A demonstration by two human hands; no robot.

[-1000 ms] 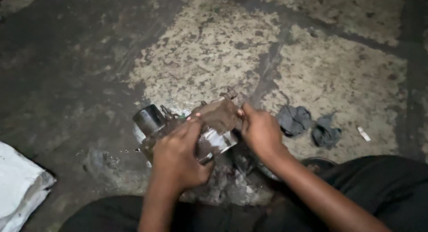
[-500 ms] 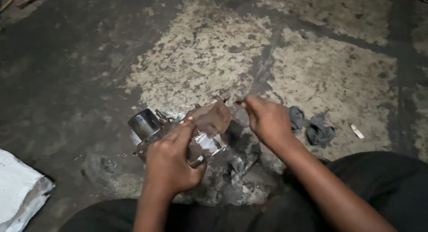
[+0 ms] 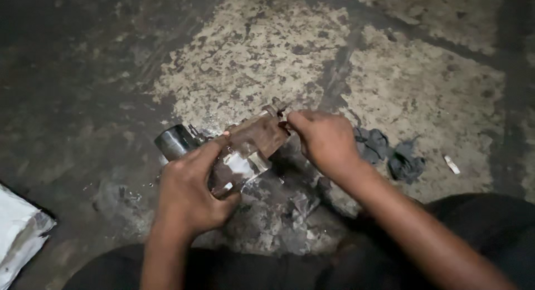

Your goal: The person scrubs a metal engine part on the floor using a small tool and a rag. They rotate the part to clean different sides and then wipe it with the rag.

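Observation:
A greasy metal engine part (image 3: 245,148), with a dark round cylinder end (image 3: 174,141) on its left, is held just above the stained concrete floor. My left hand (image 3: 192,189) wraps around the part's near side, thumb lying along its top. My right hand (image 3: 326,142) pinches at the part's right end, fingertips on a small fitting (image 3: 277,108) there. What sits between those fingertips is hidden.
Crumpled dark rags (image 3: 390,153) lie on the floor right of my right hand, with a small white scrap (image 3: 451,164) beyond them. A white bag (image 3: 19,234) lies at the lower left. Grey debris (image 3: 295,212) lies under the part. My dark trousers (image 3: 473,234) fill the bottom edge.
My right hand has shifted off the part's top to its right end, pinching there. The left hand keeps its hold; the part has tilted slightly.

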